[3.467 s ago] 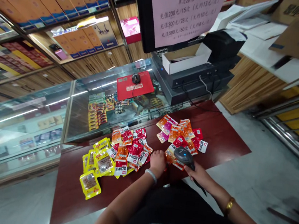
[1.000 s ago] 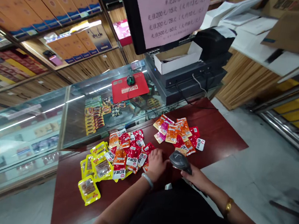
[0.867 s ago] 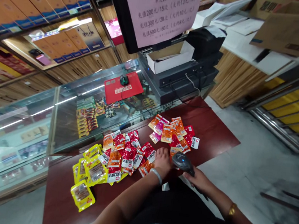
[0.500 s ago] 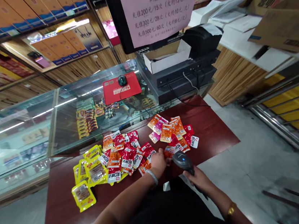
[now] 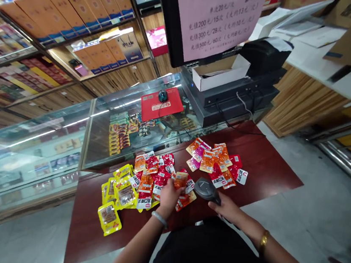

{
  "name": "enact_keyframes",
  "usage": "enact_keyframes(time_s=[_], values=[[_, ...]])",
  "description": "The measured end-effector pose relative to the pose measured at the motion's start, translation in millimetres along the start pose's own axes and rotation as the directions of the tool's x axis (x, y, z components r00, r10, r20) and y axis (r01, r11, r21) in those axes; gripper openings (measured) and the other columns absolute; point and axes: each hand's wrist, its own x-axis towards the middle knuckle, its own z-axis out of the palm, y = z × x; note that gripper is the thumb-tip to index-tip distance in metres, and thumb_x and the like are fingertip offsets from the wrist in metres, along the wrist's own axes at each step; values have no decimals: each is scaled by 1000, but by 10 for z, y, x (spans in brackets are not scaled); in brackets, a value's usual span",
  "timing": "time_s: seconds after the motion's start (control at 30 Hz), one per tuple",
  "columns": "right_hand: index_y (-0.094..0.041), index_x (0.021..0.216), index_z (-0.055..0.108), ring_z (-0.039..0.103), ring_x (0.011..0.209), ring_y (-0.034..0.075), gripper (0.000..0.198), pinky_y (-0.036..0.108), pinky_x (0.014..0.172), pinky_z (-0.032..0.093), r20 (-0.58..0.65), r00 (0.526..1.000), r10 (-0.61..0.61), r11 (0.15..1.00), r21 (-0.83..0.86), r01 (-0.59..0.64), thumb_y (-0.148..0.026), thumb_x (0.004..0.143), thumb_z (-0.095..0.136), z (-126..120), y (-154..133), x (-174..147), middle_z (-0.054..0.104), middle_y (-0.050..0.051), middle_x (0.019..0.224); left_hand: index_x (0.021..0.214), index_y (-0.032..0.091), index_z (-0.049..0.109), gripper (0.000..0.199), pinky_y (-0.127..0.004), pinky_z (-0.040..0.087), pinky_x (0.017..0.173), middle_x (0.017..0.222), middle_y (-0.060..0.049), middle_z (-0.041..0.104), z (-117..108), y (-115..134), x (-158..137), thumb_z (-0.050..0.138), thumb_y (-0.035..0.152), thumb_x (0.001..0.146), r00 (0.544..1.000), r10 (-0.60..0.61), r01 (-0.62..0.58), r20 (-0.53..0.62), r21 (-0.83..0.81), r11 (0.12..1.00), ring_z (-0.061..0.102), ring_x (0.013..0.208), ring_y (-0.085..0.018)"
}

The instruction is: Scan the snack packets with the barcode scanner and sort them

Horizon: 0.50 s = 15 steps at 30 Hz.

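Between the fingertips of my left hand (image 5: 169,195), I hold a small orange snack packet (image 5: 181,179). That hand is over the right side of a pile of red and orange snack packets (image 5: 161,177). Yellow snack packets (image 5: 125,194) lie at the pile's left, partly under it. My right hand (image 5: 226,207) grips the handle of a dark barcode scanner (image 5: 206,190), its head close to the orange packet. Farther right on the table, a second group of orange, pink and red packets (image 5: 212,158) lies apart from the first.
The dark red table (image 5: 91,240) adjoins a glass display counter (image 5: 96,149). On the glass are a red mouse pad (image 5: 168,107) with a mouse (image 5: 162,96), and a monitor with a pink price sheet (image 5: 217,21). A white open box (image 5: 222,73) sits on the till equipment.
My left hand has moved left, away from the right-hand group, and the orange packet now shows raised in its fingers. The scanner has shifted left too. My view has swung left.
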Motion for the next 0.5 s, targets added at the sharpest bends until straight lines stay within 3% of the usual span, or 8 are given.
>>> enact_keyframes(time_s=[0.1, 0.17, 0.3, 0.4, 0.5], values=[[-15, 122, 56, 45, 40, 8, 75, 22, 41, 38, 9, 1000, 8, 1000, 9, -8, -72, 75, 65, -6, 17, 49, 56, -4, 63, 124, 16, 50, 51, -40, 42, 93, 115, -15, 65, -232, -190, 24, 66, 42, 83, 956, 34, 0, -293, 115, 993, 59, 111, -30], [-15, 120, 58, 45, 40, 9, 73, 22, 41, 38, -8, 1000, 13, 1000, 14, -13, -72, 75, 65, -30, 20, 56, 57, -4, 64, 128, 16, 50, 53, -42, 38, 100, 125, -15, 60, -271, -113, 110, 65, 41, 84, 914, 115, -64, -389, 142, 988, 53, 119, -31], [-17, 120, 63, 52, 47, 12, 71, 24, 45, 44, -82, 996, 24, 1000, 23, -22, -69, 72, 70, -120, -15, 15, 64, 0, 70, 122, 18, 57, 45, -38, 36, 104, 122, -12, 63, -66, 438, 510, 64, 42, 84, 932, 260, -251, -252, 67, 966, 53, 120, -27], [-17, 121, 64, 55, 48, 14, 71, 26, 47, 47, -118, 991, 56, 998, 37, -52, -65, 70, 73, -196, -56, -30, 63, 0, 64, 122, 17, 57, 47, -36, 35, 104, 121, -12, 64, 84, 898, 918, 64, 43, 84, 969, 174, -178, -173, -9, 984, 55, 119, -26], [-17, 122, 63, 50, 44, 12, 69, 23, 43, 43, -139, 987, 86, 995, 59, -78, -63, 72, 73, -250, -53, -47, 59, -3, 59, 124, 16, 55, 51, -37, 37, 101, 124, -15, 62, 60, 1196, 1291, 65, 44, 82, 983, 109, -110, -147, 7, 994, 54, 119, -28]])
